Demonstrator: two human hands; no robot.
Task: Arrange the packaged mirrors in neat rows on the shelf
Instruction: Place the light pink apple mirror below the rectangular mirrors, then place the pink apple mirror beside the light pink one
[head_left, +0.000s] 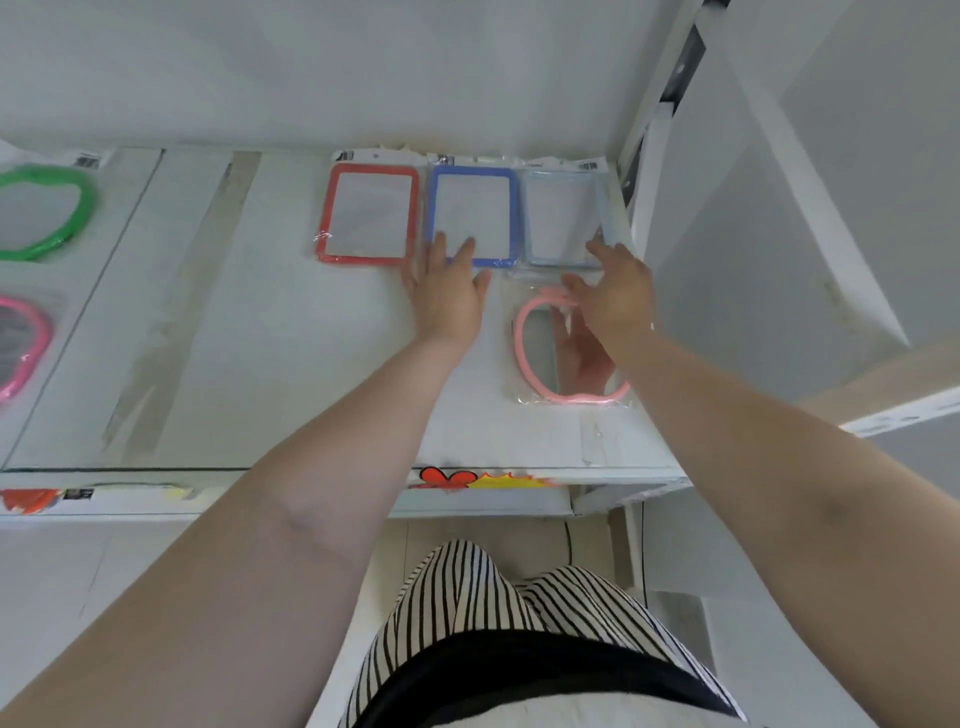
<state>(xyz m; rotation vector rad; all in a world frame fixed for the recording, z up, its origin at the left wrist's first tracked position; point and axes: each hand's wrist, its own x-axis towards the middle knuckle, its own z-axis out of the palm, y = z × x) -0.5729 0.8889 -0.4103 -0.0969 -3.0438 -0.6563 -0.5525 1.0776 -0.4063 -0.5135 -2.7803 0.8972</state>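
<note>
While the flat left hand (448, 291) steadies the blue mirror (471, 215), the spread right hand (615, 291) looks set to straighten the pale one (563, 218) into the back row.

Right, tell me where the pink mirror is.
Head view: the pink mirror lies on the shelf at right, in front of the pale blue mirror, partly under the right hand.

No readable text anywhere, only blurred barcode labels (587, 165) atop the mirror packages at the shelf's (260, 338) back edge.
</note>
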